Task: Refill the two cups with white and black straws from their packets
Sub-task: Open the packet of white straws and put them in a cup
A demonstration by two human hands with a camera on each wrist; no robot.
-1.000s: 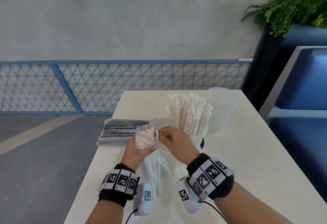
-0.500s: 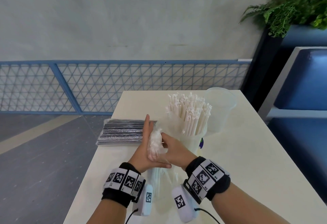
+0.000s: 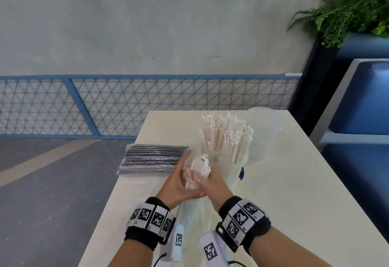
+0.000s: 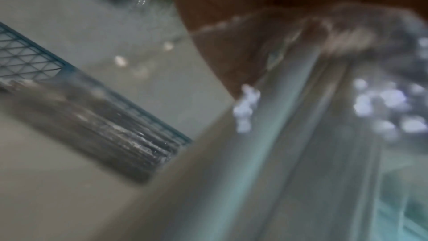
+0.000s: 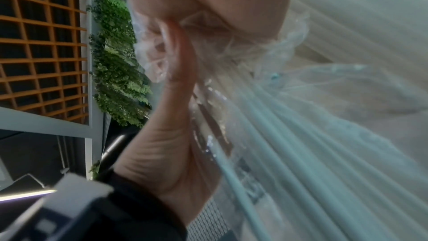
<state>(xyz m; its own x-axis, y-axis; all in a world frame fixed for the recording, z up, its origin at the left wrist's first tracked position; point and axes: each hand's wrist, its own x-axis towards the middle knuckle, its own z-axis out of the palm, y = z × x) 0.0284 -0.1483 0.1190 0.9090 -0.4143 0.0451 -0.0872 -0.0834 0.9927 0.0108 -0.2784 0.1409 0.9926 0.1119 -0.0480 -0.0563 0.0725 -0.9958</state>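
Note:
The clear packet of white straws (image 3: pixel 196 169) stands on end between my hands, its lower part trailing down to the table (image 3: pixel 294 193). My right hand (image 3: pixel 214 184) grips its bunched top, with white straw ends poking out above my fingers. Against its left side lies my left hand (image 3: pixel 176 180), flat with straight fingers, the thumb along the plastic (image 5: pixel 301 135). Behind stands a clear cup (image 3: pixel 223 161) packed with white straws. An empty clear cup (image 3: pixel 263 132) is to its right. The packet of black straws (image 3: pixel 151 159) lies flat at the table's left edge, also in the left wrist view (image 4: pixel 104 135).
The table's left edge drops to a grey floor. A blue mesh railing (image 3: pixel 147 106) runs behind the table. A dark planter with ferns (image 3: pixel 347 14) and a blue bench (image 3: pixel 362 102) stand to the right.
My left hand has let go of the packet top and opened flat against its side. My right hand went from pinching straw ends to gripping the bunched top.

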